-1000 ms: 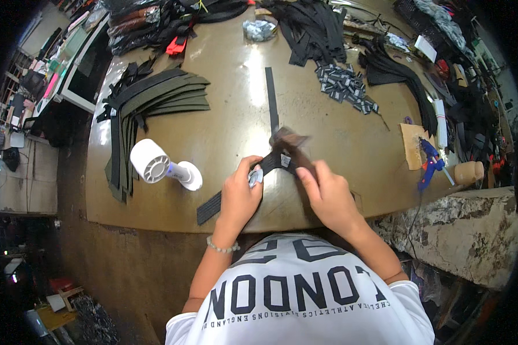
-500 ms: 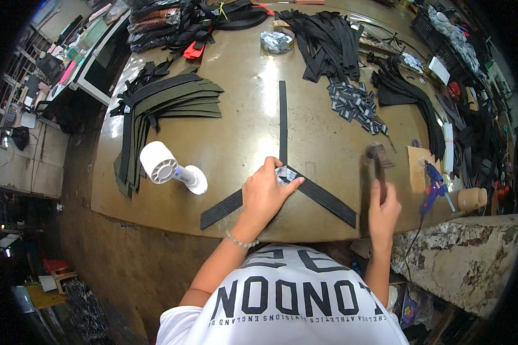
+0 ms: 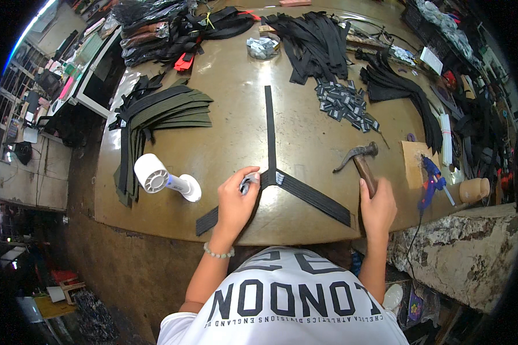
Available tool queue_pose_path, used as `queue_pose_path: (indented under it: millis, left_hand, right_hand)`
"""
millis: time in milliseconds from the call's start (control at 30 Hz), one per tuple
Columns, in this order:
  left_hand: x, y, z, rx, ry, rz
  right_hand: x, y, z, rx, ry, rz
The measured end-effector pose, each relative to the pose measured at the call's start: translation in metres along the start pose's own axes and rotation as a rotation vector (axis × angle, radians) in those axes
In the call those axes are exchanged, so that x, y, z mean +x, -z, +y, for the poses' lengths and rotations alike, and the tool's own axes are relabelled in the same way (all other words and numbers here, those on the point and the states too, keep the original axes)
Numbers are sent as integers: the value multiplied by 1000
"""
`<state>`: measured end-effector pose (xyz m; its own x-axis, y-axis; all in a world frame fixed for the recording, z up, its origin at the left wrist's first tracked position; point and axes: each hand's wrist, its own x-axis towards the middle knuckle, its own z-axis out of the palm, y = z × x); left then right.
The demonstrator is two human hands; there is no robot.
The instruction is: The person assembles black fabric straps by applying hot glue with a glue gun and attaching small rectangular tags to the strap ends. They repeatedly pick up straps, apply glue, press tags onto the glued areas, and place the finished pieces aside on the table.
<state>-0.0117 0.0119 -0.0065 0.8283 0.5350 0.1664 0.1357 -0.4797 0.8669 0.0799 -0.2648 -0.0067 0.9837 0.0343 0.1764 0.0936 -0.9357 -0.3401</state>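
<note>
Three black straps meet in a Y on the table, a small grey-and-white label at their joint. Just left of that joint, my left hand pinches a small, shiny silver-grey piece whose kind I cannot make out. The hand and wrist cover part of the lower left strap. My right hand grips the wooden handle of a claw hammer to the right of the straps. The hammer's head points away from me, its claw toward the left.
A white handheld fan stands at the left, near olive straps. Small dark labels lie in a heap beyond the hammer, below black straps. A blue glue gun and a tape roll sit at the right.
My left hand has moved left off the joint with the silver-grey piece, uncovering the label. The hammer, blurred before, now shows sharply, its head turned so the claw points left.
</note>
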Motion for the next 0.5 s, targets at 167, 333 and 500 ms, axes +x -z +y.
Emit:
queue_pose_path:
  millis: [167, 333, 500]
  left_hand:
    - [-22, 17, -8, 431, -40, -112]
    - [10, 18, 9, 323, -60, -410]
    - [16, 49, 93, 336, -300, -525]
  right_hand:
    - [5, -9, -17, -60, 36, 42]
    - [7, -11, -17, -80, 108, 70]
    - [5, -17, -12, -102, 162, 150]
